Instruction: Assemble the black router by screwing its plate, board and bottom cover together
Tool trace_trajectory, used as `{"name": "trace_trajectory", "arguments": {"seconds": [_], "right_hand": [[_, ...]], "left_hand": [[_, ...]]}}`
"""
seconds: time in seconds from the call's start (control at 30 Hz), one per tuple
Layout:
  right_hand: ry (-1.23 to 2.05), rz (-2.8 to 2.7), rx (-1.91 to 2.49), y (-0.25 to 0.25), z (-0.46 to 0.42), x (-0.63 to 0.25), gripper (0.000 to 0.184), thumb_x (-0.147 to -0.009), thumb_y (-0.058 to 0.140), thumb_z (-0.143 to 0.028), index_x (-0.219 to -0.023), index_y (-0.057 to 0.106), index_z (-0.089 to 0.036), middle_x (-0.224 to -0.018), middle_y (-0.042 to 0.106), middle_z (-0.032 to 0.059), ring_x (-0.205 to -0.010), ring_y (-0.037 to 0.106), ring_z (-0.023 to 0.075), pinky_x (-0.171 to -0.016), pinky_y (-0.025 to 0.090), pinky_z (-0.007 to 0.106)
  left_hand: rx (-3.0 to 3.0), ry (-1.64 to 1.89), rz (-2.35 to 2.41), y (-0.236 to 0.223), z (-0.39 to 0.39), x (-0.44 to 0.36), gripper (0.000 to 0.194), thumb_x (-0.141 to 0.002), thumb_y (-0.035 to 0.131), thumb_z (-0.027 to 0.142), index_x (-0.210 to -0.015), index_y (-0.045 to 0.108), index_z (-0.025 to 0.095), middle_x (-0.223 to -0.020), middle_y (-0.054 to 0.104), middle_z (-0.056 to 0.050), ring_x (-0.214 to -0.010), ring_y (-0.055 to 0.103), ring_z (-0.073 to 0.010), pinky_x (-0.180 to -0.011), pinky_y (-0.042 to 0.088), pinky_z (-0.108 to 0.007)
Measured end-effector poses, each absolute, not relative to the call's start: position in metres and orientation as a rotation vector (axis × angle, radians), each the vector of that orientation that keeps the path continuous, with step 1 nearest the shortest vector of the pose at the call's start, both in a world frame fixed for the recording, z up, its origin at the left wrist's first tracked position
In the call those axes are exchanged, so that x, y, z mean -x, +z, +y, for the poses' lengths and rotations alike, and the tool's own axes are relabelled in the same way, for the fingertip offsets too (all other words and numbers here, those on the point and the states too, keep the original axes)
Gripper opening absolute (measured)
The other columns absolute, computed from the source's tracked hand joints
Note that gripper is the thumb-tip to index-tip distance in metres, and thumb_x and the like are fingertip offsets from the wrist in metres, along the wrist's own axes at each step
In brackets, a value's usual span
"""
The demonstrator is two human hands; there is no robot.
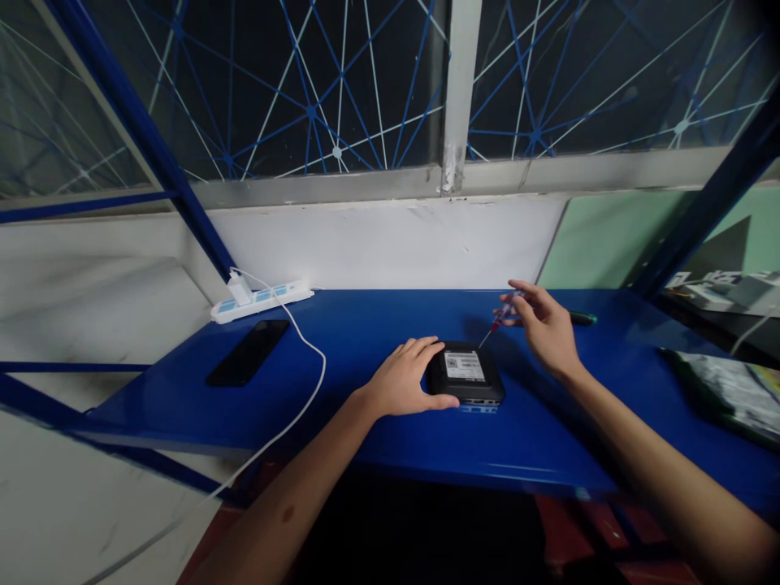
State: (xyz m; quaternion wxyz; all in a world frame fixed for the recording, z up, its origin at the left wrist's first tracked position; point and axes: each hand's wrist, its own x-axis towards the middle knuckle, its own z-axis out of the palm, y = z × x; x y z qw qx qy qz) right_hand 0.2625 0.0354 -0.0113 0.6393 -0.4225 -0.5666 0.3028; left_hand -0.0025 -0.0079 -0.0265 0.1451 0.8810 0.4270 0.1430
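1. Behind your table, a line-patterned window point(341, 122) spans the room.
2. Your blue table point(366, 321) bears the black electronics box point(466, 372) near its front (casing apparently closed).
3. Your left hand point(402, 380), half-curled, grips the box's left side.
4. Your right hand point(548, 329) pinches a screwdriver point(502, 314), tip at the far-right corner; screwdriving seems under way, how much remains unclear.

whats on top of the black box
A white printed label sits on top of the black box. The tip of the screwdriver is at the far right corner. The left hand covers part of its left side, so anything there is hidden.
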Motion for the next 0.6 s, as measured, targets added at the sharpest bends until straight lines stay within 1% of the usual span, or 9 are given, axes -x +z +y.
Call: {"name": "trace_trajectory", "arguments": {"seconds": [0.07, 0.1, 0.23, 0.33, 0.4, 0.5, 0.6], "right_hand": [[0.718, -1.287, 0.952, -0.0123, 0.0351, -0.2610, 0.036, -0.089, 0.064, -0.046, -0.120, 0.064, -0.027, -0.101, 0.068, 0.0042, -0.082, 0.073, 0.0171, -0.065, 0.062, 0.030], [0.708, -1.290, 0.951, -0.0129, 0.0354, -0.2605, 0.035, -0.089, 0.064, -0.046, -0.119, 0.064, -0.027, -0.101, 0.068, 0.0038, -0.081, 0.072, 0.0167, -0.064, 0.062, 0.029], [0.606, -1.306, 0.959, -0.0149, 0.0380, -0.2602, 0.031, -0.084, 0.070, -0.044, -0.109, 0.066, -0.026, -0.087, 0.060, -0.0003, -0.073, 0.067, 0.0133, -0.057, 0.059, 0.025], [0.570, -1.312, 0.969, -0.0150, 0.0391, -0.2609, 0.029, -0.083, 0.072, -0.043, -0.106, 0.067, -0.026, -0.082, 0.058, -0.0014, -0.070, 0.063, 0.0124, -0.058, 0.060, 0.026], [0.574, -1.304, 0.980, -0.0145, 0.0386, -0.2610, 0.031, -0.085, 0.070, -0.044, -0.109, 0.067, -0.026, -0.085, 0.061, -0.0001, -0.074, 0.066, 0.0137, -0.061, 0.060, 0.027], [0.642, -1.271, 0.977, -0.0138, 0.0368, -0.2598, 0.034, -0.089, 0.064, -0.046, -0.117, 0.065, -0.027, -0.100, 0.067, 0.0033, -0.084, 0.071, 0.0161, -0.066, 0.062, 0.029], [0.673, -1.250, 0.965, -0.0141, 0.0362, -0.2586, 0.034, -0.091, 0.060, -0.049, -0.117, 0.064, -0.027, -0.106, 0.068, 0.0049, -0.085, 0.072, 0.0171, -0.064, 0.062, 0.029]], "left_hand": [[-2.543, 0.416, 1.226, -0.0269, -0.0078, 0.0027, 0.103, -0.074, 0.059, 0.084, -0.152, 0.035, 0.021, -0.160, 0.034, -0.013, -0.146, 0.032, -0.0397, -0.119, 0.030, -0.056], [-2.546, 0.420, 1.221, -0.0272, -0.0076, 0.0027, 0.103, -0.074, 0.059, 0.084, -0.152, 0.035, 0.021, -0.160, 0.034, -0.012, -0.146, 0.032, -0.0389, -0.119, 0.029, -0.056], [-2.553, 0.435, 1.217, -0.0284, -0.0075, 0.0026, 0.102, -0.075, 0.058, 0.084, -0.152, 0.035, 0.022, -0.161, 0.034, -0.011, -0.146, 0.032, -0.0377, -0.120, 0.029, -0.056], [-2.551, 0.428, 1.225, -0.0281, -0.0078, 0.0025, 0.103, -0.074, 0.058, 0.084, -0.152, 0.035, 0.021, -0.160, 0.034, -0.012, -0.145, 0.033, -0.0391, -0.118, 0.031, -0.056], [-2.545, 0.417, 1.230, -0.0275, -0.0081, 0.0025, 0.103, -0.074, 0.059, 0.084, -0.152, 0.035, 0.021, -0.160, 0.034, -0.012, -0.145, 0.033, -0.0399, -0.118, 0.031, -0.057], [-2.537, 0.412, 1.232, -0.0267, -0.0084, 0.0025, 0.103, -0.074, 0.059, 0.083, -0.153, 0.034, 0.022, -0.160, 0.034, -0.012, -0.146, 0.032, -0.0396, -0.119, 0.030, -0.057], [-2.532, 0.410, 1.232, -0.0265, -0.0086, 0.0026, 0.104, -0.074, 0.059, 0.084, -0.154, 0.033, 0.023, -0.161, 0.033, -0.011, -0.147, 0.030, -0.0394, -0.120, 0.028, -0.058]]}}
